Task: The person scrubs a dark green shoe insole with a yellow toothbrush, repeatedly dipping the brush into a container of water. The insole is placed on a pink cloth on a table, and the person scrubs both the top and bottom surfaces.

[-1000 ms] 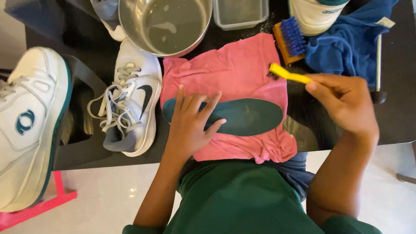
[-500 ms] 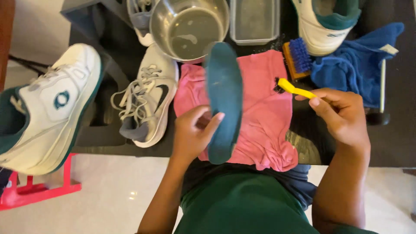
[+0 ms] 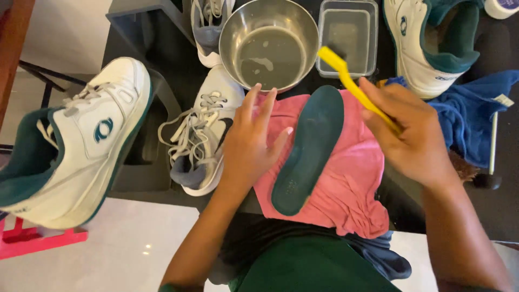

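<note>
Crowded dark table (image 3: 162, 21), insole (image 3: 309, 148) on pink cloth (image 3: 357, 178)

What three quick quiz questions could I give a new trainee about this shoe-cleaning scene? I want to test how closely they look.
1. True or false: the right hand holds a yellow brush.
2. What does the green insole lie on: A blue cloth, B pink cloth, C bare table?
3. Which hand rests open beside the insole?

Key: 1 true. 2 B. 3 the left hand, fingers spread on the pink cloth.
</note>
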